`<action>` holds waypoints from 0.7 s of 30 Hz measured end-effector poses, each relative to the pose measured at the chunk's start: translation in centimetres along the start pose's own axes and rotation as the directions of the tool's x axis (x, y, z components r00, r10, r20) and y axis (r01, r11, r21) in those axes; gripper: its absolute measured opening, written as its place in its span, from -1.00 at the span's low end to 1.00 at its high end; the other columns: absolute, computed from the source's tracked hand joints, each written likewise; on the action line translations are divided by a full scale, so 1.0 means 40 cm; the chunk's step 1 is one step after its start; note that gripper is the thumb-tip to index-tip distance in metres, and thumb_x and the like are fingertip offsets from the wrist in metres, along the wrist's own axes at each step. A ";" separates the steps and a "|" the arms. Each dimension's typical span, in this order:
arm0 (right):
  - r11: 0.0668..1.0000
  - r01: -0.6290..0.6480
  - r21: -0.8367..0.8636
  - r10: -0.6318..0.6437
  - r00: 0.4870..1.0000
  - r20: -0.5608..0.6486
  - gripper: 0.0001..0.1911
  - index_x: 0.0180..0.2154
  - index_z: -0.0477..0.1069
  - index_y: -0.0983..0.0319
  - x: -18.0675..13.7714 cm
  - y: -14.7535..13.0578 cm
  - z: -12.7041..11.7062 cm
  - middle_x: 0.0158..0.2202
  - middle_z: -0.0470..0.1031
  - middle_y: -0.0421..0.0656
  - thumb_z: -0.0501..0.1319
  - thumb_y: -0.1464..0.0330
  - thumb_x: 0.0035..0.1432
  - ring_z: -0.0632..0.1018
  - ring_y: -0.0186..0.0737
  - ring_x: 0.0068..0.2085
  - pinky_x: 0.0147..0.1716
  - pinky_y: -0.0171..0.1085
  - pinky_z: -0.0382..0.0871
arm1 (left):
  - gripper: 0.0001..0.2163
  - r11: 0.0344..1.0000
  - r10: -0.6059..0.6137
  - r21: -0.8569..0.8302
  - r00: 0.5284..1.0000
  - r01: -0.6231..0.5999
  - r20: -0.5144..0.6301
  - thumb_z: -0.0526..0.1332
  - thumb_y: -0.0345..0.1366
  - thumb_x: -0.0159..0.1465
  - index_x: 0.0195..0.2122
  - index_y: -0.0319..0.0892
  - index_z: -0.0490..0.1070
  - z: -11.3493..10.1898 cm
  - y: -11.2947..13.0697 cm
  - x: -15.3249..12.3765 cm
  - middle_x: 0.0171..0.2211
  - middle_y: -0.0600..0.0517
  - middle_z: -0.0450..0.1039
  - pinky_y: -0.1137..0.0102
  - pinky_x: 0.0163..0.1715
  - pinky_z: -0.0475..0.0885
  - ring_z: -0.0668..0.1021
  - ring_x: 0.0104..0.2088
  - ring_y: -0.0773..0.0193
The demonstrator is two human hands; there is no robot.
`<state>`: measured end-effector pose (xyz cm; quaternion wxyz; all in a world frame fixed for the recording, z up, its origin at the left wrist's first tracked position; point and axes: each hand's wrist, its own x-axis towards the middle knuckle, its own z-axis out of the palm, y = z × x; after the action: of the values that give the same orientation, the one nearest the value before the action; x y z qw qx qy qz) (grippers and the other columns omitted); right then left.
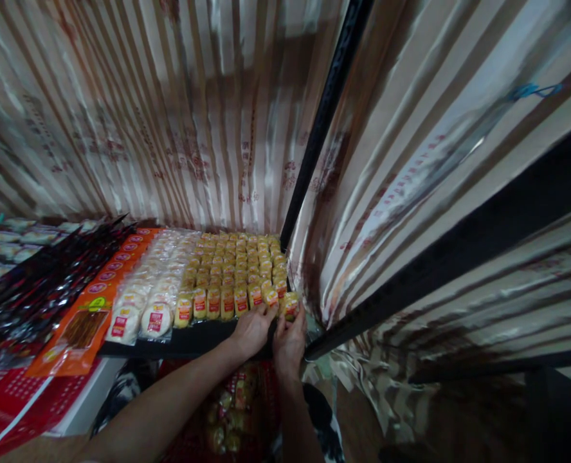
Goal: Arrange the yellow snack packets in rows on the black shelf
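Observation:
Rows of small yellow packaged snack cakes with red labels fill the right end of a black shelf. My left hand has its fingers closed at the lower end of one yellow packet near the front right corner. Beside it, my right hand grips another yellow packet between thumb and fingers, at the row's right end. Below my forearms, a red container holds more yellow packets, dim and partly hidden.
White round packaged cakes, an orange snack bag and dark glossy packets lie to the left. A black upright post and slanting black bar frame the right side. Striped printed sheeting hangs behind.

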<state>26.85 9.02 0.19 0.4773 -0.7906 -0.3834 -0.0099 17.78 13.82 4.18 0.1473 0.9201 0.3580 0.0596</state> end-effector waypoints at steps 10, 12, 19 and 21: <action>1.000 -0.031 -0.002 0.031 0.997 0.067 -0.59 -0.06 0.22 0.35 0.035 0.013 0.022 -0.26 0.45 0.08 -0.07 0.21 0.16 0.49 -0.11 -0.36 -0.36 -0.19 0.36 | -0.51 0.993 -0.017 -0.116 1.000 0.015 -0.016 -0.06 -0.51 0.20 0.17 -0.07 0.09 0.021 -0.029 -0.005 -0.07 -0.05 0.27 0.37 -0.05 0.35 0.41 -0.10 0.24; 1.000 -0.022 -0.015 0.023 0.997 0.069 -0.62 -0.13 0.25 0.32 0.041 0.019 0.027 -0.29 0.44 0.05 -0.08 0.20 0.16 0.48 -0.11 -0.36 -0.34 -0.18 0.36 | -0.52 0.991 -0.005 -0.134 1.000 0.002 -0.019 -0.06 -0.50 0.21 0.17 -0.06 0.10 0.018 -0.031 -0.005 -0.08 -0.04 0.27 0.37 -0.06 0.35 0.41 -0.12 0.25; 0.999 0.044 -0.022 -0.043 0.997 0.061 -0.74 -0.23 0.24 0.26 0.053 0.038 0.042 -0.27 0.36 0.01 -0.07 0.24 0.15 0.43 -0.13 -0.28 -0.26 -0.16 0.34 | -0.59 0.982 0.014 -0.185 0.999 -0.022 -0.047 -0.08 -0.47 0.25 0.09 -0.06 0.21 0.012 -0.033 0.000 -0.15 -0.01 0.26 0.43 -0.09 0.34 0.37 -0.14 0.28; 0.998 0.060 -0.020 -0.059 0.997 0.057 -0.76 -0.25 0.24 0.25 0.053 0.040 0.043 -0.27 0.34 -0.01 -0.07 0.25 0.15 0.41 -0.14 -0.27 -0.25 -0.17 0.34 | -0.60 0.980 0.010 -0.199 0.999 -0.020 -0.048 -0.08 -0.48 0.25 0.08 -0.05 0.23 0.010 -0.031 0.004 -0.17 0.00 0.27 0.43 -0.10 0.34 0.38 -0.16 0.29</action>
<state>28.73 11.19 -1.11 0.4571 -0.7840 -0.4198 -0.0058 17.17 14.70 3.39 0.2298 0.9017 0.3467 0.1178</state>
